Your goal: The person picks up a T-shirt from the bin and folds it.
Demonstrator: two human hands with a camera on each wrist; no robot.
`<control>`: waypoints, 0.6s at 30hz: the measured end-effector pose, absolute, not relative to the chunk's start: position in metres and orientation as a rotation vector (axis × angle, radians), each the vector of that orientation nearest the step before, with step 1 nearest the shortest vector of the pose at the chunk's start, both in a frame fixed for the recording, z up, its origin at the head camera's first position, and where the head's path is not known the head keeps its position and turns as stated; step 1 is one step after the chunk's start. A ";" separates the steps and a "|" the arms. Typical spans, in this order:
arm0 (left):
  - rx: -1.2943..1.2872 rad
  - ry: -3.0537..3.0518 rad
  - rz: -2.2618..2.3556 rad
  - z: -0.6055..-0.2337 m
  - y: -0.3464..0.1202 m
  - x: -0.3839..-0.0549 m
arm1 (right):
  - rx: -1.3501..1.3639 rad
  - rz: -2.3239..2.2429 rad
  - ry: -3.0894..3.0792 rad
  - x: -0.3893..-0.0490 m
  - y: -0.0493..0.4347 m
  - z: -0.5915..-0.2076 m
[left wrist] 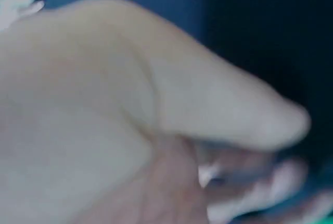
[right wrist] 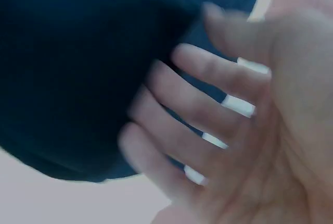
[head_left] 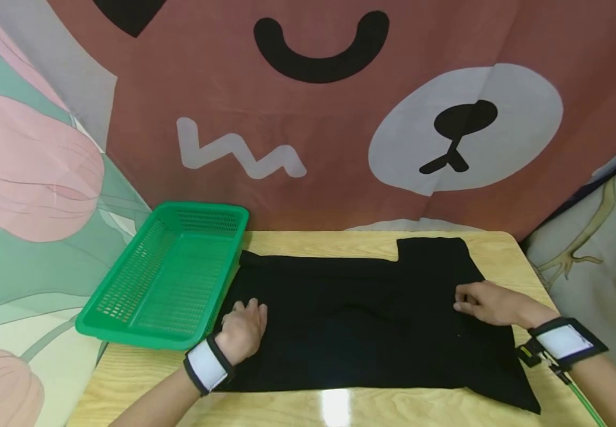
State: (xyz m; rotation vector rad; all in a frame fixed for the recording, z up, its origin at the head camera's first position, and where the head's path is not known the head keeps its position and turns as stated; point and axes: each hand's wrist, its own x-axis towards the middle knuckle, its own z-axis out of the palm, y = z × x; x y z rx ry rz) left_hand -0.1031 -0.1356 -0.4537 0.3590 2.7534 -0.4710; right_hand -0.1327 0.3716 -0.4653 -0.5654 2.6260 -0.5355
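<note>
A black cloth, perhaps a garment, lies spread across the table with a squared flap at its far right and a pointed corner at its near right. Over its left end is my left hand, fingers loosely bent. The left wrist view is blurred, but the thumb and fingers show no cloth pinched between them. My right hand is above the cloth's right side. Seen from the right wrist, its fingers are spread apart and relaxed, with dark cloth behind them and nothing held.
A green plastic basket with perforated sides stands at the table's left, close beside the cloth. The wood-patterned table ends at a printed bear curtain at the back. A green cable hangs from the right wrist camera.
</note>
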 end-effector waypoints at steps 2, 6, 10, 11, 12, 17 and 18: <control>0.398 2.651 -0.335 -0.442 -0.129 -0.135 | -0.578 -0.500 2.711 -0.149 0.372 -0.464; 0.453 2.570 -0.173 -0.439 -0.122 -0.196 | -0.576 -0.445 2.864 -0.187 0.368 -0.471; 0.487 2.618 -0.161 -0.451 -0.122 -0.234 | -0.531 -0.381 2.961 -0.215 0.366 -0.485; 0.490 2.638 -0.173 -0.455 -0.123 -0.240 | -0.511 -0.355 2.981 -0.221 0.366 -0.488; 0.494 2.656 -0.188 -0.458 -0.123 -0.245 | -0.492 -0.334 2.994 -0.225 0.367 -0.490; 0.501 2.769 -0.234 -0.467 -0.118 -0.264 | -0.395 -0.263 3.008 -0.241 0.373 -0.497; 0.495 2.783 -0.227 -0.468 -0.117 -0.268 | -0.371 -0.252 3.003 -0.242 0.373 -0.498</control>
